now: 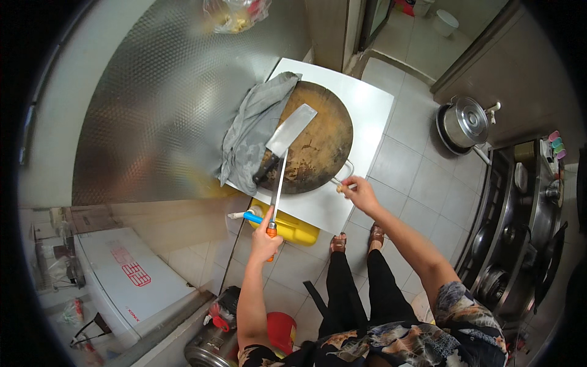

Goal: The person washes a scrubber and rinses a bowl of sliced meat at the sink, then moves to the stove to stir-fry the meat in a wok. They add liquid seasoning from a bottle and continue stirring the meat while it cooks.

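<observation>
My left hand (265,243) grips the orange handle of a long, narrow-bladed tool (279,186), likely a knife seen nearly edge-on. Its tip reaches over the round wooden chopping board (321,142), close to a cleaver (293,130) lying flat there with a dark handle. Just off the board's near right edge, my right hand (361,195) pinches a small pale yellowish piece (340,188), too small to name. A wire loop (348,169) sticks out from the board's rim beside those fingers. A grey cloth (257,124) is bunched along the board's left side.
The board rests on a white tabletop (367,91). Under its near edge sits a yellow plastic container (293,229). To the right are a lidded steel pot (470,120) and a stove (495,238). A red bucket (282,330) stands by my left leg, near a steel pot (206,344).
</observation>
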A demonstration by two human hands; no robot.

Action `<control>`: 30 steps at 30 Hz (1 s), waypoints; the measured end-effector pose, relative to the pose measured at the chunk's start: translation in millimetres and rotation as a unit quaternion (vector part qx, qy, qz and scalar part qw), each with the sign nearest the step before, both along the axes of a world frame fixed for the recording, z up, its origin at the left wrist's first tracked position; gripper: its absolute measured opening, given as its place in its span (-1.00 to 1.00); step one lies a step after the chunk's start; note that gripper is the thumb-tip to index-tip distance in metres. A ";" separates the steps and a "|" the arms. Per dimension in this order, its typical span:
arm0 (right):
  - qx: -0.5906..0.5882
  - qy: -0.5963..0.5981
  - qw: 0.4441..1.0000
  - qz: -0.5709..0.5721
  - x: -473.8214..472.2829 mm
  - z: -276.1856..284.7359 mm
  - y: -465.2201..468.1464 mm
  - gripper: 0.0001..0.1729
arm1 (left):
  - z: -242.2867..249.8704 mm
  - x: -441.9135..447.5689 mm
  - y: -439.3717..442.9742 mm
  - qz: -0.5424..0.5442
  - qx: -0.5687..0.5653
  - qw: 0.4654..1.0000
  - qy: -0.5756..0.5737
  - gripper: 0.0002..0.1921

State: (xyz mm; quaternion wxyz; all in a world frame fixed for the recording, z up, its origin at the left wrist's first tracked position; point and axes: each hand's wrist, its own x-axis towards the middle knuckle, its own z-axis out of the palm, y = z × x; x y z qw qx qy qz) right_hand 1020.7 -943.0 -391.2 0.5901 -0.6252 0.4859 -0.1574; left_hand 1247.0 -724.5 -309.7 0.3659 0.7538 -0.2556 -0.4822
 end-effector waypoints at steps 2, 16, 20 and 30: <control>-0.081 -0.001 0.997 0.007 29.8 -12.8 -18.8 -0.75 | -7.1 -4.4 -7.3 0.009 0.031 0.999 -0.040 -0.15; -0.203 -0.118 0.968 -0.089 46.7 -64.9 -48.8 -0.71 | -7.3 -126.1 -50.8 0.093 -0.043 0.984 -0.146 -0.13; -0.055 -0.052 0.985 -0.156 -4.4 -71.8 -42.7 -0.78 | 20.9 -138.3 -69.2 0.174 -0.221 0.906 -0.315 -0.20; 0.025 -0.113 0.987 -0.114 -77.4 -63.2 -27.1 -0.84 | -127.7 -157.1 -88.9 -0.053 0.120 0.944 -0.304 0.01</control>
